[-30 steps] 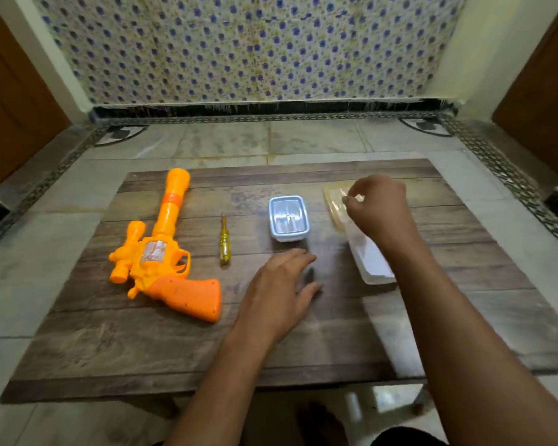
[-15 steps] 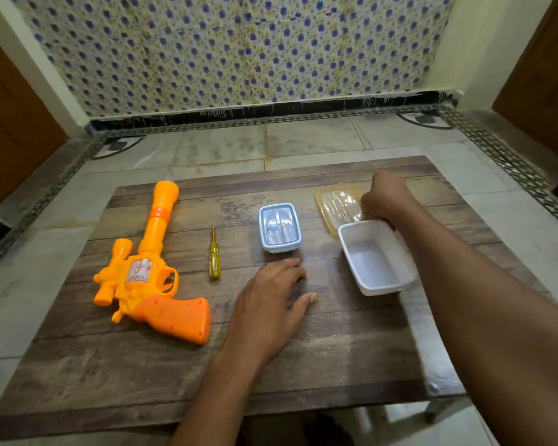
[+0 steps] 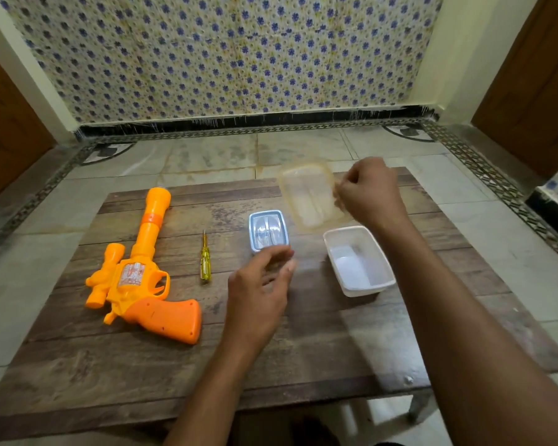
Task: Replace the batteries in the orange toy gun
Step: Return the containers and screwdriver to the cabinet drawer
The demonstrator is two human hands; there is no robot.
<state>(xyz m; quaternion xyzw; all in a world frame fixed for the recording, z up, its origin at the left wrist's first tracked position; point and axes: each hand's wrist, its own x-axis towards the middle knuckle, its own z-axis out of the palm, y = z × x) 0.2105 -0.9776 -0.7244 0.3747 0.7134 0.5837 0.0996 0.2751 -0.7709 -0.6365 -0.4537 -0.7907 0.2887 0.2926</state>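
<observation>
The orange toy gun point(image 3: 142, 275) lies on the left of the wooden table point(image 3: 303, 349), barrel pointing away from me. A yellow-handled screwdriver point(image 3: 204, 260) lies just right of it. A small box with a blue-rimmed lid point(image 3: 267, 229) sits at the middle. My right hand point(image 3: 368, 191) pinches the edge of a yellowish clear lid point(image 3: 310, 196), lifted and tilted above the table's far side. A white open tub point(image 3: 358, 260) stands empty below it. My left hand point(image 3: 261, 284) hovers with loosely curled fingers just in front of the blue-lidded box, holding nothing.
The table is low and stands on a tiled floor point(image 3: 207, 156). A patterned tiled wall point(image 3: 239, 59) rises behind it, with wooden doors point(image 3: 535, 75) at both sides. A table leg point(image 3: 419, 407) shows at the near right.
My right hand has lifted the yellowish lid off the table and tilted it up. My left hand has risen from the table and moved toward the blue-lidded box.
</observation>
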